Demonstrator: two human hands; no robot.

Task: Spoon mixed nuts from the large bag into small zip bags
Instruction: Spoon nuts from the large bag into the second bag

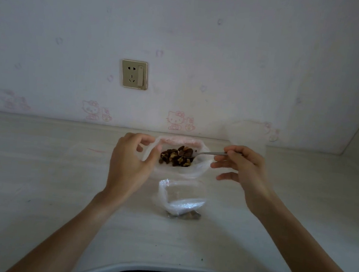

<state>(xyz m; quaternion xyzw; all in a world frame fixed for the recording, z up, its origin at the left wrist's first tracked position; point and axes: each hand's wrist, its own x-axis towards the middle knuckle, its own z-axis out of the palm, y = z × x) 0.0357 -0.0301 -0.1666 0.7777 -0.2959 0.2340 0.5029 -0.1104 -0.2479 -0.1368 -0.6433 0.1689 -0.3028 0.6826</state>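
Observation:
The large clear bag (pixel 197 171) with a pink rolled rim lies open near the wall, with brown mixed nuts (pixel 175 156) inside. My left hand (pixel 129 163) grips the bag's left rim between thumb and fingers and holds it open. My right hand (pixel 245 168) pinches the handle of a metal spoon (pixel 207 154), whose bowl rests among the nuts. A small clear zip bag (pixel 178 199) lies on the counter nearer me, with a few nuts at its bottom end.
The pale wood-grain counter (pixel 57 178) runs to a papered wall with a socket (pixel 134 74). A translucent plastic piece (pixel 246 132) stands behind my right hand. The counter's curved front edge (pixel 159 267) is at the bottom.

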